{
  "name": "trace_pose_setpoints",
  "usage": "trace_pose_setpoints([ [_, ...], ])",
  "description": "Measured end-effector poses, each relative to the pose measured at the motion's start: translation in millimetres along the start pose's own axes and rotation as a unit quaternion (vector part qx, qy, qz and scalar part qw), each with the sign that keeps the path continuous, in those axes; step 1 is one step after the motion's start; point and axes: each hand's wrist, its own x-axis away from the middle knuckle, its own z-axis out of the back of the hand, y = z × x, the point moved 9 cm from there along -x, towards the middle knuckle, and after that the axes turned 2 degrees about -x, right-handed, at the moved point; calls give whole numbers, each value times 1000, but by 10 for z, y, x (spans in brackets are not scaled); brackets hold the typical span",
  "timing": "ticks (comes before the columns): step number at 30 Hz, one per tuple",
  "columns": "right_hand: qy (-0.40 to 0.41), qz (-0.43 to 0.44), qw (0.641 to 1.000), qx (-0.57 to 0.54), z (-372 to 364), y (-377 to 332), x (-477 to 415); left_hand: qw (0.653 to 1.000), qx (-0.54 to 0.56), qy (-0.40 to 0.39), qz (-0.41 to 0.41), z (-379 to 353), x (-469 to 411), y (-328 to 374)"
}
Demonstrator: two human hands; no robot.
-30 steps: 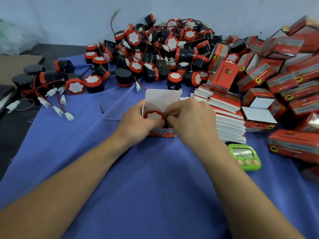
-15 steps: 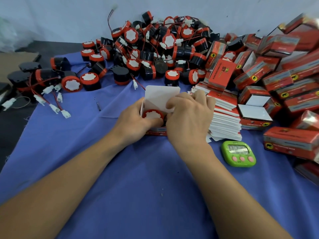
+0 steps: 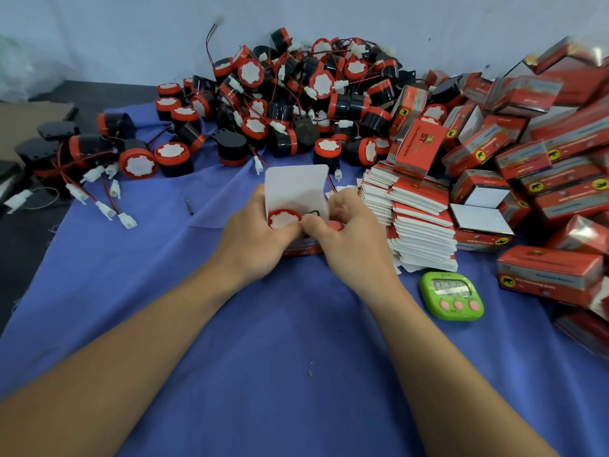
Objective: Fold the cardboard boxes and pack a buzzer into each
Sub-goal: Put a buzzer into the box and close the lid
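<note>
A small red cardboard box (image 3: 298, 192) stands on the blue cloth at centre, its white lid flap raised. A red-rimmed buzzer (image 3: 282, 219) with a white face sits in its open top. My left hand (image 3: 255, 240) grips the box's left side, thumb by the buzzer. My right hand (image 3: 351, 239) holds the right side, fingers curled over the opening where a black wire loop shows. A big heap of loose buzzers (image 3: 296, 103) lies behind. Flat unfolded boxes (image 3: 418, 222) are stacked just right of my hands.
Finished red boxes (image 3: 527, 153) pile up along the right side. A green timer (image 3: 452, 295) lies on the cloth near my right forearm. More buzzers and white connectors (image 3: 99, 179) spread to the left. A small dark pin (image 3: 189, 206) lies left of the box.
My right hand drew its fingers back from the lid flap down onto the box opening. The flap stands fully exposed now. My left hand kept its hold.
</note>
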Motion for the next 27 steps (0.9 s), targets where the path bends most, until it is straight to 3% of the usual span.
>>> trace_pose_setpoints([
  [3,-56,-21,992,-115,-10,31,-21,1000,9,-3,9,24,-46,-38],
  [6,-21,-63,980,-190,82,129,-65,999,13,-28,7,-7,-60,-36],
  [9,-16,-67,986,-152,54,171,-59,997,29,-68,2,-55,-55,-29],
  [14,-90,-35,987,-130,-75,76,-71,994,44,-97,-27,-62,-20,36],
  [18,-99,-31,980,-168,-79,66,-80,986,79,-141,-36,-105,-2,60],
  [27,-117,-31,980,-158,-114,85,-93,997,50,-60,0,-59,-56,-33],
])
